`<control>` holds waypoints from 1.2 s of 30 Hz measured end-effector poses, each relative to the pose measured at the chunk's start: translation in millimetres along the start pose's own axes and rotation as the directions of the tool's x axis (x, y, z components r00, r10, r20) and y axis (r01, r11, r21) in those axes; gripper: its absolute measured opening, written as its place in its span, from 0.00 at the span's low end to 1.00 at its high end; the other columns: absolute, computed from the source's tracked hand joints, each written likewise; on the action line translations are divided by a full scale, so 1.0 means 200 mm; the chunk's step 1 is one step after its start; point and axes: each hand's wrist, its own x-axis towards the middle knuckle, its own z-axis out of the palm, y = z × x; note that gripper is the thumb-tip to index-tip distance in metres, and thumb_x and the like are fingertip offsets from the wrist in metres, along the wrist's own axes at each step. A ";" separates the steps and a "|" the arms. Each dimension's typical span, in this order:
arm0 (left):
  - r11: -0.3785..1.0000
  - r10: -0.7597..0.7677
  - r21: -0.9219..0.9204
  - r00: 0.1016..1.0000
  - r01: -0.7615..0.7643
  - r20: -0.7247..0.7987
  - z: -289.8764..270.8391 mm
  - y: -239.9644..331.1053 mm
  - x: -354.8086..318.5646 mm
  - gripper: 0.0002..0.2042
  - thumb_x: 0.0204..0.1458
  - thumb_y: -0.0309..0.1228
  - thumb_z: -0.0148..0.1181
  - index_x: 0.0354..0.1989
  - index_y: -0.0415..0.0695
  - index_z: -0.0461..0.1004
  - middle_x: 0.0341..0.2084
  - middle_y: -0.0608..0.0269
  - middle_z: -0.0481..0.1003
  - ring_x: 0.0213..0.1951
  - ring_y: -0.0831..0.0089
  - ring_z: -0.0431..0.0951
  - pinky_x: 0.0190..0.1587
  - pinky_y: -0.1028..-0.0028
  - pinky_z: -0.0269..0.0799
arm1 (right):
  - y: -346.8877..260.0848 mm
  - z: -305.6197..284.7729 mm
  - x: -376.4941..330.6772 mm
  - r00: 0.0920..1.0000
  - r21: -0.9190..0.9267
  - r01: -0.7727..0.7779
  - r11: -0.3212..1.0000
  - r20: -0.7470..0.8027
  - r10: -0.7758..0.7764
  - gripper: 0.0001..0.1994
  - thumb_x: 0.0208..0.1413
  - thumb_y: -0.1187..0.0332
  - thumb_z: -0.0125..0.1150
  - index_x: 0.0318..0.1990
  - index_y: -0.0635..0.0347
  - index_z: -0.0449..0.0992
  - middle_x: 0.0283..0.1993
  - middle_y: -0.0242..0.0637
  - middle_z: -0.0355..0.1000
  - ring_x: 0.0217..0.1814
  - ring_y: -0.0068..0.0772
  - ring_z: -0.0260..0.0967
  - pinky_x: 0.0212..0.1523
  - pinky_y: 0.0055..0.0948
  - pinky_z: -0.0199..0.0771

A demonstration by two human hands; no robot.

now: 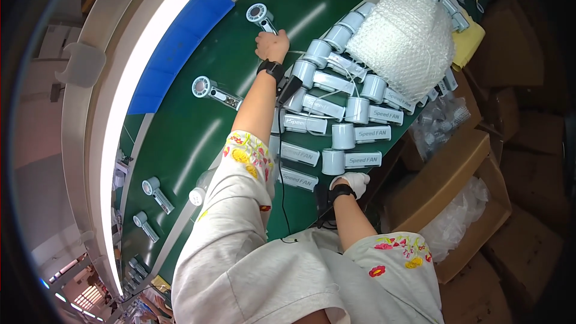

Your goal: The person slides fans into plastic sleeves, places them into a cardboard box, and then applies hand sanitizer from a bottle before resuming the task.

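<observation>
My left hand (272,45) reaches to the far side of the green work surface (198,144), fingers closed round the handle of a pale blue handheld fan (258,13) with a round grilled head. Nearer lies another handheld fan (204,86), its handle showing inner parts and its end behind my left forearm. My right hand (355,183), in a white glove, is by the near edge, just below a fan (334,162) in the rows. Its fingers look curled in; whatever they hold is hidden. Several fans lie in rows between my hands, such as this one (372,134).
Bubble wrap (405,36) covers part of the rows. An open cardboard box (447,174) with clear plastic bags stands at right. A black cable (281,162) runs down beside my left arm. Two more fans (157,194) (145,225) lie left, past a pale rail. A blue panel (177,48) borders the far side.
</observation>
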 end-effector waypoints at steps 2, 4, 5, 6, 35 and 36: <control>0.998 0.005 -0.057 0.999 -0.002 0.051 -0.09 -0.02 -0.03 0.33 0.40 0.52 0.58 0.43 0.32 0.66 0.45 0.44 0.65 0.51 0.49 0.62 0.52 0.56 0.58 | 0.00 0.02 -0.01 1.000 -0.014 -0.014 1.000 -0.005 0.014 0.28 0.55 0.55 0.28 0.41 0.70 0.73 0.47 0.54 0.69 0.50 0.51 0.66 0.52 0.41 0.64; 0.998 0.058 0.035 0.998 -0.057 -0.033 -0.22 -0.08 -0.20 0.28 0.42 0.51 0.56 0.38 0.33 0.71 0.50 0.38 0.60 0.54 0.46 0.58 0.52 0.53 0.57 | -0.02 0.02 0.00 1.000 -0.025 -0.024 0.999 -0.012 0.024 0.28 0.55 0.55 0.29 0.41 0.70 0.73 0.47 0.53 0.69 0.50 0.51 0.66 0.52 0.41 0.64; 0.998 0.048 0.034 0.998 -0.047 -0.038 -0.24 -0.15 -0.27 0.28 0.42 0.51 0.56 0.38 0.33 0.71 0.50 0.38 0.60 0.54 0.46 0.58 0.52 0.53 0.57 | -0.02 0.01 0.01 1.000 -0.029 -0.027 0.999 -0.015 0.026 0.28 0.54 0.55 0.29 0.41 0.70 0.73 0.47 0.53 0.69 0.50 0.51 0.66 0.52 0.41 0.64; 0.990 0.080 0.130 0.965 -0.048 -0.251 -0.25 -0.24 -0.33 0.27 0.41 0.51 0.56 0.38 0.36 0.73 0.52 0.36 0.57 0.54 0.44 0.56 0.51 0.52 0.56 | -0.01 0.03 0.04 1.000 -0.033 -0.025 0.999 -0.007 0.025 0.28 0.54 0.56 0.29 0.41 0.70 0.73 0.47 0.53 0.69 0.50 0.51 0.66 0.52 0.41 0.64; 0.539 0.695 0.167 0.324 -0.826 -0.642 -0.81 -0.14 -1.14 0.20 0.30 0.39 0.68 0.36 0.46 0.77 0.51 0.53 0.67 0.57 0.59 0.63 0.62 0.54 0.35 | 0.07 -0.12 0.22 0.788 0.048 0.007 0.999 0.615 -0.036 0.21 0.55 0.62 0.33 0.41 0.65 0.73 0.47 0.50 0.70 0.48 0.43 0.68 0.48 0.34 0.68; 0.538 0.682 -0.027 0.453 -0.843 -0.574 -0.79 -0.13 -1.21 0.20 0.31 0.38 0.69 0.36 0.45 0.77 0.50 0.53 0.68 0.56 0.59 0.65 0.61 0.53 0.38 | 0.11 -0.13 0.22 0.779 0.026 0.030 0.999 0.626 -0.040 0.21 0.55 0.62 0.33 0.41 0.65 0.73 0.47 0.50 0.70 0.48 0.43 0.68 0.48 0.34 0.68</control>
